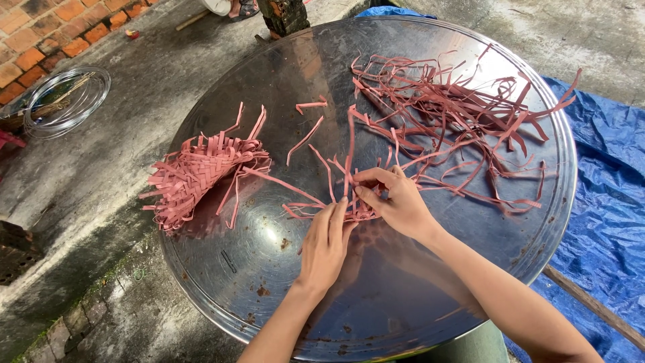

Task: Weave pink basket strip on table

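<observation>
A large round metal tray (269, 262) fills the view. At its middle lies a small started weave of pink strips (316, 207). My left hand (324, 245) rests flat on that weave, fingers together pointing up. My right hand (393, 198) pinches a pink strip between thumb and fingers just above the weave. A pile of loose pink strips (457, 114) spreads over the tray's upper right. A stack of finished woven pink pieces (195, 171) sits at the tray's left edge.
A blue tarpaulin (605, 202) lies under the tray on the right, with a wooden stick (591, 304) across it. Concrete floor and brick paving are at left, with a coil of clear tubing (64, 101). A brick (15, 252) sits at far left.
</observation>
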